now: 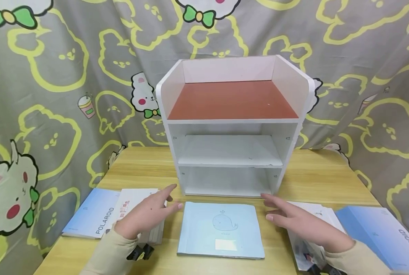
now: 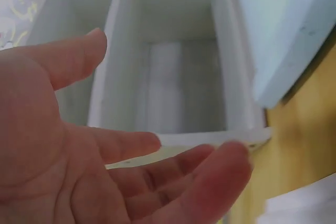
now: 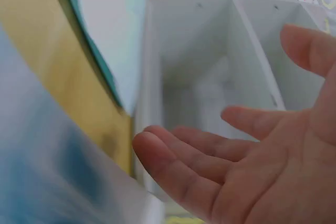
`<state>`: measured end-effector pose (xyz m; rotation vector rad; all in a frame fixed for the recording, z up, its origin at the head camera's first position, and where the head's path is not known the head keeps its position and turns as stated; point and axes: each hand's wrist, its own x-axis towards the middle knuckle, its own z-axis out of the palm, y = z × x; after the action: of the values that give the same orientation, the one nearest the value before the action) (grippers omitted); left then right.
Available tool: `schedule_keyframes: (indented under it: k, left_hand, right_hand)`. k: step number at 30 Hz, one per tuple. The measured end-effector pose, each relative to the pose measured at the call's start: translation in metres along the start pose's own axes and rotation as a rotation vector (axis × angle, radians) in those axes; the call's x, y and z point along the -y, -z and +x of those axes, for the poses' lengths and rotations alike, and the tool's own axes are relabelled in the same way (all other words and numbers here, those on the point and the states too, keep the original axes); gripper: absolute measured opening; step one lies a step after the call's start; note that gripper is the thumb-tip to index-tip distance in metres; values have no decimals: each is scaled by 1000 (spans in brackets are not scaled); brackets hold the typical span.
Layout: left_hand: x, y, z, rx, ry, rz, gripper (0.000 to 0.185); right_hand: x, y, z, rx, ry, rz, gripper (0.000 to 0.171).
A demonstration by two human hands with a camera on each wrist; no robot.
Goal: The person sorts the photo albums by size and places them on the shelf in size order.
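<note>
Between my two hands, a light blue book [image 1: 204, 225] with a whale drawing lies flat on the wooden table [image 1: 171, 263]. My left hand [image 1: 147, 215] hovers to its left with fingers extended, holding nothing. On the other side my right hand [image 1: 295, 221] is held out in the same way, also without anything in its grasp. Behind the book stands a small white shelf unit [image 1: 230, 150] with a reddish-brown top board. Both wrist views show relaxed, spread fingers in front of the shelf's compartments [image 2: 178, 87].
Left of the left hand lie a white book [image 1: 129, 198] and a blue "POLAROID" book [image 1: 96, 208]. On the right, a white stack [image 1: 314, 210] sits partly under the right forearm, beside a thick blue "POLAROID" stack [image 1: 373, 229]. A patterned curtain [image 1: 63, 126] closes the back.
</note>
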<state>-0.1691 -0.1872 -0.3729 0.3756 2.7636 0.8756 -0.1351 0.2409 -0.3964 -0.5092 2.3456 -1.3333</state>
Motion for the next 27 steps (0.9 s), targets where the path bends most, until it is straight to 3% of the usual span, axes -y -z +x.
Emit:
schedule_keyframes:
  k: [5,10,17,23,27]
  left_hand:
    - [6,-13,4,124,14,-42,80]
    - [18,-27,6,182,4,-47,79]
    - [24,-41,7,285,17,-240,78]
    - [25,-50,13,243,48,-312,80]
    - [25,-59,16,236,73,-520,84]
  right_hand:
    - [-3,-9,1,60,-66,188,67]
    - [-9,-20,5,90,-82,361,68]
    - [-17,-33,11,60,-108,550,70]
    - [-19,-45,19,-58,-129,659,71]
    - [-20,-56,24,-164,-150,635,65]
